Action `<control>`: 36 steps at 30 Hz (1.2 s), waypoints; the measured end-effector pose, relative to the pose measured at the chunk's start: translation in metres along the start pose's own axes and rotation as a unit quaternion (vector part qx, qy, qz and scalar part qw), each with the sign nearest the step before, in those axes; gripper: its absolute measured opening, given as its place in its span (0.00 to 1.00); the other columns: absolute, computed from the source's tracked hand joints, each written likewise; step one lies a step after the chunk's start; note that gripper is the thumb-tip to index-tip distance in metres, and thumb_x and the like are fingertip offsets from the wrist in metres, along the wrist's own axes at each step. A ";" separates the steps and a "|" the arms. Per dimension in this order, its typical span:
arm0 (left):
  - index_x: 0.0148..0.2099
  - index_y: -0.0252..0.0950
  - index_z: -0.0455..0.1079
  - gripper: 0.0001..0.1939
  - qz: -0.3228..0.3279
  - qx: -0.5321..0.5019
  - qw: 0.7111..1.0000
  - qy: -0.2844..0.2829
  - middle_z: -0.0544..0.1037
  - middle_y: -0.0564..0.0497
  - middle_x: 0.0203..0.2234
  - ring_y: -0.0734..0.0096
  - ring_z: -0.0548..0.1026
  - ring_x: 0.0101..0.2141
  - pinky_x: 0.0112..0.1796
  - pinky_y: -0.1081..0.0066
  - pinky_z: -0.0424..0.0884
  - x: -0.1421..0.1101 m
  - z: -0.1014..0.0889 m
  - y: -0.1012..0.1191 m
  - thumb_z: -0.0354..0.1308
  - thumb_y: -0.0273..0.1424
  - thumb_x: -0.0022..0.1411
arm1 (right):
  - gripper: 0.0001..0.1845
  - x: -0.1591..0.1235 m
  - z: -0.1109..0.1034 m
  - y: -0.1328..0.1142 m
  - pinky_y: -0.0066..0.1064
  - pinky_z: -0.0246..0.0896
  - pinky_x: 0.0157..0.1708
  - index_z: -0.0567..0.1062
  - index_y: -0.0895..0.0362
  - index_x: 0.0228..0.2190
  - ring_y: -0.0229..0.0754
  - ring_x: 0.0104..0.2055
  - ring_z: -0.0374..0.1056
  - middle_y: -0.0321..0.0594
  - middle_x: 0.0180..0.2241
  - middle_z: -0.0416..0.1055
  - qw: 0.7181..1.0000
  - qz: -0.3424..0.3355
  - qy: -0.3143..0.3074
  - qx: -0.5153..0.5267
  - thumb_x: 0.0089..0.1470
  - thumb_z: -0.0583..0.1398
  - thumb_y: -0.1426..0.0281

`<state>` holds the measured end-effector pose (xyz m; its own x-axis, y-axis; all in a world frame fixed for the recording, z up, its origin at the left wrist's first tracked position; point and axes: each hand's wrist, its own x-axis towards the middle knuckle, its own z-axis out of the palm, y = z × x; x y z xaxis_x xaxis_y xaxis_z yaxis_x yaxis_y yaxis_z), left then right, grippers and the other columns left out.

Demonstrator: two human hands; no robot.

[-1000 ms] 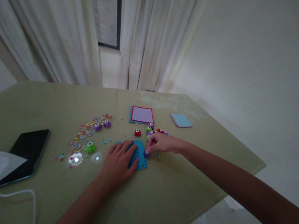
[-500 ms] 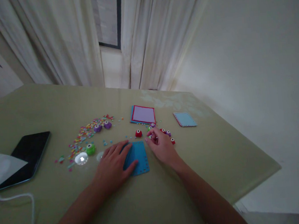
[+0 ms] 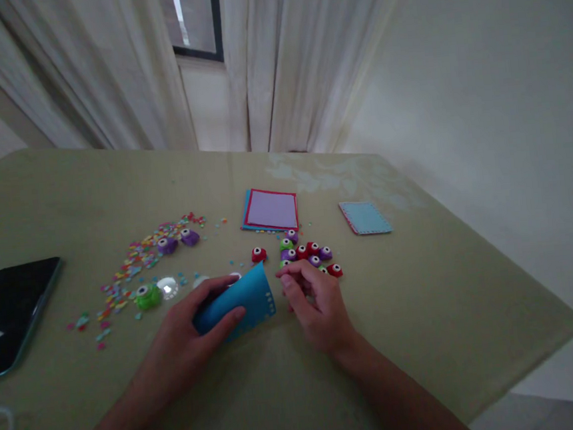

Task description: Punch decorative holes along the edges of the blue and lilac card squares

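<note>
Over the worktop (image 3: 283, 403), the left hand (image 3: 191, 330) holds a curved blue sheet (image 3: 251, 297), just left of the right hand (image 3: 319, 306).
The left thumb and fingers are clamped on the sheet; its long axis runs from this palm toward the right, slightly away from the person. The right hand, its thumb and forefinger close together, is nearer to the edge with punched holes (image 3: 270, 303), apart from it; whether it pinches something, I cannot tell.
</note>
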<state>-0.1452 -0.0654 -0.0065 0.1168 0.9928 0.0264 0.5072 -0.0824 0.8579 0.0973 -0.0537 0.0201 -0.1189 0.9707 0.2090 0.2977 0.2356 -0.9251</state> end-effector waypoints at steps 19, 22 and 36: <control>0.59 0.48 0.77 0.27 -0.062 -0.107 0.992 -0.010 0.84 0.50 0.50 0.56 0.84 0.44 0.42 0.65 0.83 -0.012 -0.005 0.017 0.69 0.53 0.62 | 0.08 0.000 0.002 -0.002 0.28 0.58 0.30 0.78 0.56 0.33 0.38 0.31 0.63 0.36 0.30 0.71 0.967 0.077 -0.096 0.222 0.60 0.67 0.64; 0.59 0.47 0.77 0.28 -0.062 -0.113 0.992 -0.014 0.84 0.49 0.50 0.56 0.84 0.44 0.41 0.65 0.83 -0.012 -0.005 0.018 0.69 0.53 0.62 | 0.09 0.000 0.002 -0.001 0.28 0.56 0.29 0.77 0.56 0.32 0.37 0.30 0.61 0.35 0.29 0.70 0.967 0.077 -0.098 0.223 0.60 0.67 0.63; 0.59 0.47 0.76 0.25 0.003 -0.029 0.999 0.015 0.83 0.48 0.50 0.57 0.83 0.43 0.38 0.63 0.81 -0.009 -0.007 0.016 0.65 0.53 0.66 | 0.12 0.001 0.009 0.004 0.28 0.59 0.28 0.76 0.55 0.33 0.36 0.28 0.64 0.33 0.28 0.70 0.974 0.142 -0.089 0.152 0.57 0.69 0.61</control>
<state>-0.1441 -0.0748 0.0103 0.0934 0.9946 0.0463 0.4561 -0.0841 0.8859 0.0897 -0.0526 0.0138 -0.2429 0.9648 -0.1013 0.0518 -0.0914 -0.9945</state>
